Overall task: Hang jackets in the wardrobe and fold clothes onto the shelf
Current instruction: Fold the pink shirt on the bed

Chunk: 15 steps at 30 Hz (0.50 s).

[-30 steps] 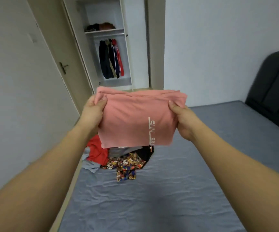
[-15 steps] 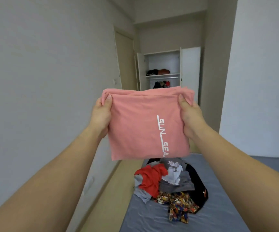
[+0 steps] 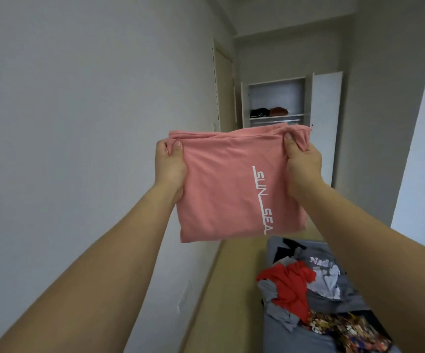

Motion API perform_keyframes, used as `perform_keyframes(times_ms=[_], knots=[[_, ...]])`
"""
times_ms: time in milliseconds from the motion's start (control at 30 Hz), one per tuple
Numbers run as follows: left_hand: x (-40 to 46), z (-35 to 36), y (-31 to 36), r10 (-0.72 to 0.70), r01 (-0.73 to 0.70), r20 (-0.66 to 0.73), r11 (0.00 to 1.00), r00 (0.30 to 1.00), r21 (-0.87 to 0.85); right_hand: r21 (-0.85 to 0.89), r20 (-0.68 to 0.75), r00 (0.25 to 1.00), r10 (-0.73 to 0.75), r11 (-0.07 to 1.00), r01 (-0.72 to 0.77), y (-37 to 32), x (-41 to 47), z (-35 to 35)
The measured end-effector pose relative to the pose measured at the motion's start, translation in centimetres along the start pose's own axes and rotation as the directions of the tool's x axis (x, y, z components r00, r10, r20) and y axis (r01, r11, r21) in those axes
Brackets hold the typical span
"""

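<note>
Both forearms extend forward from the near edge of the frame. The left hand [image 3: 169, 169] grips the upper left corner of a folded pink shirt [image 3: 226, 184], with the thumb on the near face and the other fingers curled behind the cloth. The right hand [image 3: 301, 169] grips the upper right corner in the same way, thumb pressed on the near face and fabric bunched under it. The shirt hangs flat between the two hands, clear of every surface, at about chest level. White lettering runs vertically down its right half.

Below and to the right, a pile of clothes [image 3: 315, 296] lies on the grey bed [image 3: 295, 340]. The pile contains a red garment, a grey printed shirt, black items and a multicoloured patterned piece. A strip of beige floor [image 3: 231, 276] runs between the bed and the left wall [image 3: 91, 123].

At the far end of the room stands a white wardrobe [image 3: 275, 103] with its right door [image 3: 326, 118] open. On its shelf [image 3: 276, 117] lie two folded items, one black and one brown. The lower section of the wardrobe is hidden behind the shirt. A closed door [image 3: 223, 93] is set in the left wall, just before the wardrobe.
</note>
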<state>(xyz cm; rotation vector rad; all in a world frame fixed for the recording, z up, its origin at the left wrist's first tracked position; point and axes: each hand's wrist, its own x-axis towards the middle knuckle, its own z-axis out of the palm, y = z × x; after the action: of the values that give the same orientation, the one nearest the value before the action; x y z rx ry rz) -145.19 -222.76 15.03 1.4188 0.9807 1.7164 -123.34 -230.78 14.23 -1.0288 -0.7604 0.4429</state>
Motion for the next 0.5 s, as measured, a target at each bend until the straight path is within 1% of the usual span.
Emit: perform_keyframes(times_ms=[200,300,400,500], knots=[[9.2,-1.3,-5.6,-0.026,0.028,0.041,0.999,0.999,-0.04,-0.01,-0.052,0.998,-0.031,0.999,0.03,5.2,4.8,7.7],[14.4,-0.5,-9.1,0.028,-0.027,0.049,1.0,0.998,-0.013,-0.017,-0.084,0.996,-0.035,0.999,0.034,9.2,9.1,11.5],[21.2,0.6,-12.2,0.094,-0.096,0.06,0.995,0.994,0.036,-0.005,-0.084,0.996,-0.01,1.0,0.01,13.6,14.1,15.6],[28.6,2.9,-15.1,0.118,-0.123,0.095,0.991,0.988,0.054,-0.033,-0.091,0.996,0.023,0.999,-0.026,16.4,19.8,19.2]])
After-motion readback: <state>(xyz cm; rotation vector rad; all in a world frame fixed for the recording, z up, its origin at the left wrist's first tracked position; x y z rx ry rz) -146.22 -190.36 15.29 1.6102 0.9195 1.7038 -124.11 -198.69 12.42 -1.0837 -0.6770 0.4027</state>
